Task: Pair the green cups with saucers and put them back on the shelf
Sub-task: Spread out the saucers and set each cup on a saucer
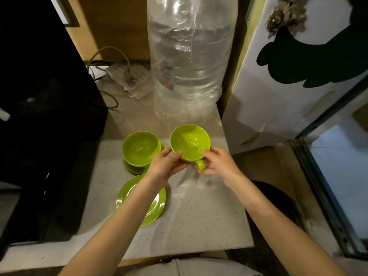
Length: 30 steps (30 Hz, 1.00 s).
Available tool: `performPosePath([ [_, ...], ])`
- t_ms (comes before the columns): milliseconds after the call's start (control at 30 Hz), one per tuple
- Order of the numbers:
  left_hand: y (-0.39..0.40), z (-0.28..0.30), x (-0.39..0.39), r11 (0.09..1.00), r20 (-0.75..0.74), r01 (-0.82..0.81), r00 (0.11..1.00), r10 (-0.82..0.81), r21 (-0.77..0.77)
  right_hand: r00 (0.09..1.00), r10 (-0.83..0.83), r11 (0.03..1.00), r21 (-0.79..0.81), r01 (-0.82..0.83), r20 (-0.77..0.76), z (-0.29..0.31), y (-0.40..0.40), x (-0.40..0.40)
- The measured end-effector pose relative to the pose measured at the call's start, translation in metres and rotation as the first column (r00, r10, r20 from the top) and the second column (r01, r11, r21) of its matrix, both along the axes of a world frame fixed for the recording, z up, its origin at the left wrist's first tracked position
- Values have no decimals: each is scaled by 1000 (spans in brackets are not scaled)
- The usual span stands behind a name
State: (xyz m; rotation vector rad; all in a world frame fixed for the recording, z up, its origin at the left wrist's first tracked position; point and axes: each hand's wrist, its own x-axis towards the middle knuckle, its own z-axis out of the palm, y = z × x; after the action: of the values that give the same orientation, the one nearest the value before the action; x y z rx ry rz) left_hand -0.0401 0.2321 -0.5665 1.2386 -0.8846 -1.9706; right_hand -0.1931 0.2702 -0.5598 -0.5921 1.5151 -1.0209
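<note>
A green cup (190,141) is held above the counter between both hands, tilted so its inside faces me and its handle points toward me. My left hand (166,166) grips its left underside and my right hand (219,163) holds its right side by the handle. To the left, a second green cup (140,148) rests on a green saucer (132,168). A bare green saucer (155,206) lies nearer to me, partly hidden under my left forearm.
A big clear plastic water bottle (189,62) stands at the back of the speckled counter (199,216). A black appliance (39,116) fills the left side. Cables and a power strip (127,76) lie behind. A white cabinet panel (288,86) borders the right.
</note>
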Motion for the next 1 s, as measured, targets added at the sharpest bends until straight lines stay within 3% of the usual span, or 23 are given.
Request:
performPosePath([
  [333, 47, 42, 79, 990, 44, -125, 991, 128, -63, 985, 167, 976, -150, -160, 35, 28, 18, 62],
  [567, 95, 30, 124, 967, 86, -252, 964, 253, -23, 941, 336, 938, -75, -339, -45, 7, 37, 103],
  [767, 117, 8, 129, 949, 117, -310, 946, 301, 61, 919, 384, 923, 7, -385, -95, -17, 53, 113],
  [1000, 126, -7, 122, 954, 222, -300, 930, 293, -1, 887, 413, 911, 74, -407, -206, -29, 59, 111],
])
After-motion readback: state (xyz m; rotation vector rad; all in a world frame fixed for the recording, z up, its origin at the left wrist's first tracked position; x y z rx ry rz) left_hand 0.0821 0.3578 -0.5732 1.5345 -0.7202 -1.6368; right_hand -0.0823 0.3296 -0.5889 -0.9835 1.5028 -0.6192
